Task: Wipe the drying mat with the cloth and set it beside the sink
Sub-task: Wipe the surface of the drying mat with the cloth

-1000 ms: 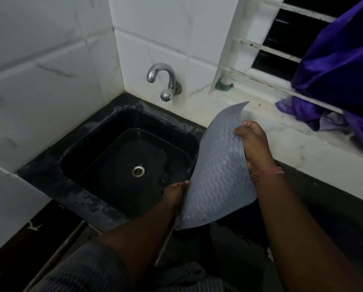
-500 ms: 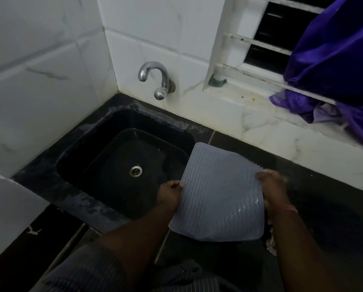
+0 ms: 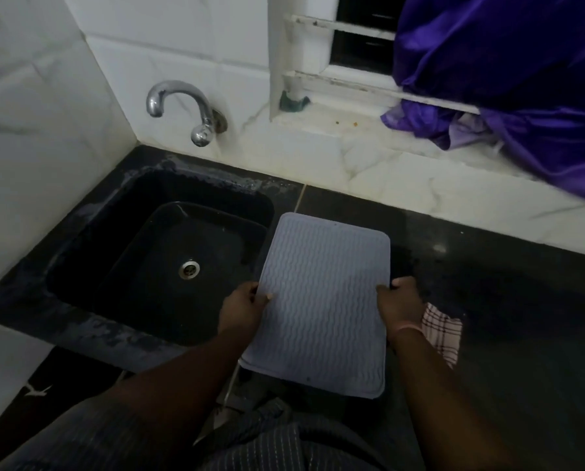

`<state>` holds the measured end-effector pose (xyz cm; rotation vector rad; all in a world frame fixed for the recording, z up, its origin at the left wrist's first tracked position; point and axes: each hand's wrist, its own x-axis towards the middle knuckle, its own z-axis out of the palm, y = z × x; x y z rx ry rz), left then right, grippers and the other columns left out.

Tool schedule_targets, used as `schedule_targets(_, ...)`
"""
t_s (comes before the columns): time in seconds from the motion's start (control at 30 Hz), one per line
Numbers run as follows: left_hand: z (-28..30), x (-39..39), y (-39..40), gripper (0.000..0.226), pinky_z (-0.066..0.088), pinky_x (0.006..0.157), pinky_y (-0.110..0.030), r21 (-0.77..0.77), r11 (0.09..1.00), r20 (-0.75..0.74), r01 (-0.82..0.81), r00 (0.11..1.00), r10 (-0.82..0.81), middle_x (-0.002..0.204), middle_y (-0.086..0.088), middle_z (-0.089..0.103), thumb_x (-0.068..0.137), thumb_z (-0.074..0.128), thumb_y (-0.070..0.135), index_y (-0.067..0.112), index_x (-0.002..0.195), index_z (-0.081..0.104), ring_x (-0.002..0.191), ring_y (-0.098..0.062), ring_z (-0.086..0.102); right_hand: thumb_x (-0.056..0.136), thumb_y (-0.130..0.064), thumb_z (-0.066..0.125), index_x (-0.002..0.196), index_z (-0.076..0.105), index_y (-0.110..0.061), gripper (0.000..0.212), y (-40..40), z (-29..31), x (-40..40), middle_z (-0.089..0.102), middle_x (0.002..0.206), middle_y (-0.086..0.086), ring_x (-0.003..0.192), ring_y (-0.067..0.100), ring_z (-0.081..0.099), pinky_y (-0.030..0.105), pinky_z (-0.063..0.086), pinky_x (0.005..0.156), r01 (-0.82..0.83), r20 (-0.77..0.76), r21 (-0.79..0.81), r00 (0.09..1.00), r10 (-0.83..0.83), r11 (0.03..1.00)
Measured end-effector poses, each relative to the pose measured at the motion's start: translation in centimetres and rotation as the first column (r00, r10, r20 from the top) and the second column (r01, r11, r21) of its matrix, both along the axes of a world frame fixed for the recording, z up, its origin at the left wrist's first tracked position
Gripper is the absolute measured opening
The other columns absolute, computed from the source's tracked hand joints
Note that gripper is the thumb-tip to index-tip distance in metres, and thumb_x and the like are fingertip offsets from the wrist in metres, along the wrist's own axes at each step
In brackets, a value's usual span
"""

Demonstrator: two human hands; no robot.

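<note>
Black stone counter runs along the white tiled wall, dark and glossy, with a pale seam line just right of the sink. Sink: black, rectangular, sunk into the left end of the counter; metal drain at the basin floor. Purple fabric hangs over the window bars at upper right and bunches on the marble sill.

Mat: grey, rectangular, rounded corners, wavy ribbed face up. Lies roughly flat just beside the sink on its right, left edge along the sink rim. Near end extends past the counter's front edge toward the person. Whether the far end fully touches the counter cannot be told.

Chrome tap projects from the wall above the sink's back edge, spout curving down.

Checked cloth: white with dark lines, on the counter just right of the right wrist, partly hidden by it.

Left hand pinches the mat's left edge, thumb on top, fingers underneath. Right hand grips the right edge the same way, thumb tip on the ribbed face. An orange band sits on the right wrist.
</note>
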<state>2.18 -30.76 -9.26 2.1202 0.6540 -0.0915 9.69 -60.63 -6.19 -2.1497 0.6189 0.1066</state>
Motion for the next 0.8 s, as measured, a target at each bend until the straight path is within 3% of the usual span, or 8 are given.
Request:
schedule_targets(0.13,-0.1,-0.9,-0.2,0.026,0.052,0.084,-0.032,0.122,0.993,-0.026,0.003,1.0,0.001,0.112,-0.004,0.075,0.096,0.067,0.02,0.019,0.121,0.074,0.102,-0.025,0.069,0.095,-0.003,0.055,0.099,0.051,-0.004,0.006,-0.6,-0.9,-1.2,0.059,0.084,0.008,0.072,0.024,0.057,0.029,0.039,0.058,-0.204,0.054,-0.167,0.975,0.216,0.965)
schedule_targets(0.33,-0.1,-2.4,-1.5,0.028,0.047,0.083,-0.031,0.135,0.988,-0.053,-0.069,0.996,0.076,0.115,-0.004,0.074,0.097,0.069,0.024,0.021,0.124,0.073,0.105,-0.024,0.068,0.092,0.001,0.054,0.092,0.054,-0.003,0.004,-2.3,-2.1,-2.0,0.061,0.084,0.013,0.077,0.028,0.06,0.028,0.029,0.054,-0.141,0.072,-0.114,0.986,0.15,0.983)
schedule_targets(0.43,-0.2,-2.9,-2.1,0.026,0.047,0.082,-0.031,0.094,0.976,-0.021,-0.198,0.98,0.2,0.111,-0.006,0.074,0.095,0.073,0.025,0.015,0.12,0.073,0.104,-0.025,0.067,0.095,-0.009,0.056,0.086,0.054,-0.009,0.01,-2.7,-1.9,-3.1,0.06,0.082,0.01,0.078,0.029,0.059,0.033,0.037,0.061,-0.151,0.179,-0.181,0.966,0.184,0.972)
schedule_targets(0.5,0.1,-3.2,-2.4,0.02,0.046,0.08,-0.03,0.084,0.966,0.028,-0.243,0.97,0.241,0.103,-0.003,0.073,0.094,0.073,0.021,0.014,0.112,0.075,0.098,-0.021,0.067,0.093,-0.016,0.061,0.091,0.058,-0.014,0.004,-3.3,-1.7,-4.0,0.061,0.093,0.009,0.09,0.032,0.058,0.039,0.044,0.072,-0.102,0.233,-0.366,0.952,0.197,0.925)
schedule_targets(0.6,1.0,-3.3,-2.4,0.015,0.048,0.083,-0.031,0.048,0.95,0.086,-0.307,0.949,0.303,0.098,0.004,0.069,0.094,0.072,0.019,0.015,0.109,0.073,0.096,-0.015,0.064,0.086,-0.026,0.071,0.111,0.061,-0.014,0.03,-3.9,-1.9,-5.0,0.055,0.122,0.02,0.112,0.043,0.049,0.052,0.038,0.094,-0.006,0.094,-0.59,0.993,0.076,0.807)
schedule_targets(0.7,1.6,-3.2,-2.3,0.013,0.051,0.085,-0.033,0.026,0.936,0.117,-0.351,0.931,0.345,0.095,0.007,0.069,0.095,0.071,0.017,0.016,0.108,0.073,0.097,-0.016,0.067,0.084,-0.041,0.073,0.133,0.047,-0.014,0.062,-4.2,-2.0,-5.6,0.039,0.144,0.028,0.129,0.048,0.038,0.061,0.03,0.106,-0.061,-0.138,-0.554,0.99,-0.019,0.83)
schedule_targets(0.8,1.9,-3.0,-2.2,0.014,0.046,0.082,-0.029,0.034,0.941,0.094,-0.338,0.938,0.333,0.095,0.004,0.068,0.096,0.069,0.014,0.014,0.11,0.073,0.095,-0.016,0.064,0.088,-0.04,0.07,0.142,0.042,-0.015,0.065,-4.4,-2.0,-5.8,0.033,0.15,0.027,0.134,0.05,0.033,0.061,0.027,0.11,-0.152,-0.218,-0.559,0.975,0.033,0.815)
